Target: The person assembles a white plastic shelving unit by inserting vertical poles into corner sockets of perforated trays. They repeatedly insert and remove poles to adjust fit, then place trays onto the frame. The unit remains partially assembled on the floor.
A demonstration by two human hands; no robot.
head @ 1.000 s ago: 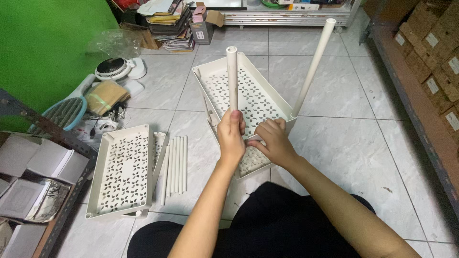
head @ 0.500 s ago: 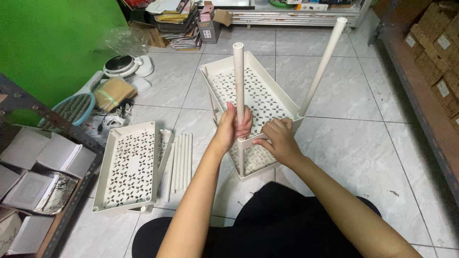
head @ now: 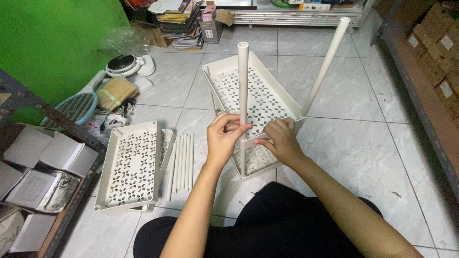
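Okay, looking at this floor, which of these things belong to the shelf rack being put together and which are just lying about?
In hand:
left hand and right hand on the upright white tube
perforated white tray it stands in
second tube at the tray's corner
spare tray
loose tubes

Lying about:
small fan
electric swatter
stacked books
cardboard boxes

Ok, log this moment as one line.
left hand: grips pole | right hand: on tray corner | second pole: standing | spare tray: floor
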